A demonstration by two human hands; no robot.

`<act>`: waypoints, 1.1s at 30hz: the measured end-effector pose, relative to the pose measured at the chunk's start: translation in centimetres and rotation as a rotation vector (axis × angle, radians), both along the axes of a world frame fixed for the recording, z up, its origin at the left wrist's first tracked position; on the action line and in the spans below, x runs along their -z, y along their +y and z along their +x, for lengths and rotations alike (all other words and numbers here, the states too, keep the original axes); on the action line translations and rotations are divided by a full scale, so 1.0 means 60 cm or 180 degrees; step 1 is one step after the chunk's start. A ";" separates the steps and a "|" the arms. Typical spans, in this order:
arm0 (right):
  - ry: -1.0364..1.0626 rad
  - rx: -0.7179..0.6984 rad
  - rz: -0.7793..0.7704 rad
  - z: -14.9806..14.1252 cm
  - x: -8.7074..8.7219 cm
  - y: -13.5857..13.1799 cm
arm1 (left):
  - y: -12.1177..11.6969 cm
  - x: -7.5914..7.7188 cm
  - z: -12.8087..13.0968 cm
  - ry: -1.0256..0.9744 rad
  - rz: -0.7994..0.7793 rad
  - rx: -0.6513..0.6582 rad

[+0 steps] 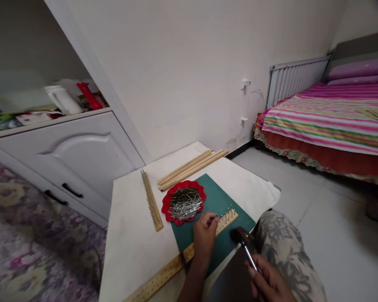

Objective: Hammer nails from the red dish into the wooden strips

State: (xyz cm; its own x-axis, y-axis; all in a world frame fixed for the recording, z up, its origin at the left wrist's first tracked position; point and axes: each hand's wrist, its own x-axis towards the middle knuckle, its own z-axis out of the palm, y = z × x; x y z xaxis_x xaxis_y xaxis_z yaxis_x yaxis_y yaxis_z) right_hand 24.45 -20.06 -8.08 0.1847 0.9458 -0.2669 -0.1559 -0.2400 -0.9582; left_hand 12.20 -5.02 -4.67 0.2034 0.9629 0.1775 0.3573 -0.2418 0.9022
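My left hand [205,235] is closed in a pinch just above a long wooden strip [164,272] with rows of small holes. What its fingertips hold, if anything, is too small to tell. Several nails [229,215] stand up from the strip's far right end. A hammer [250,254] with a dark head and a shiny metal shaft is gripped in my right hand [269,280], its head beside the strip near the table's edge. Close by the left hand, a red scalloped plate [166,208] holds a pile of dark and silvery nails [184,203].
A green mat [208,184] lies under part of the strip on the white table [122,235]. Another strip [153,203] with nails is at the left, and more wooden strips [192,167] lie at the back. My knee [285,239] is against the right side.
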 end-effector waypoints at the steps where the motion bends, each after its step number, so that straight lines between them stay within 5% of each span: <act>1: -0.0019 -0.0021 0.0005 0.001 -0.001 0.000 | 0.000 0.000 0.001 0.0012 0.0019 0.0005; 16: 0.0054 -0.0257 -0.0160 0.014 -0.036 -0.001 | -0.001 0.002 0.001 0.0255 0.0365 0.0145; 24: -0.0176 -0.0571 0.0348 0.017 -0.111 0.037 | -0.004 0.004 0.000 0.0196 0.0414 0.0115; 33: -0.1021 -0.0776 0.0742 0.013 -0.117 0.075 | -0.004 0.013 0.000 0.0262 0.0387 0.0107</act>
State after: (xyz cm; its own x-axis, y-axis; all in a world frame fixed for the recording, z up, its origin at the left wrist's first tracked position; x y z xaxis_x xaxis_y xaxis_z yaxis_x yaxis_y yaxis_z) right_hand 25.21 -15.57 -1.03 -0.0120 0.9999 -0.0077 0.1913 -0.0053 -0.9815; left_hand 12.18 -5.25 -5.45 0.2538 0.9276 0.2740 0.4186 -0.3607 0.8335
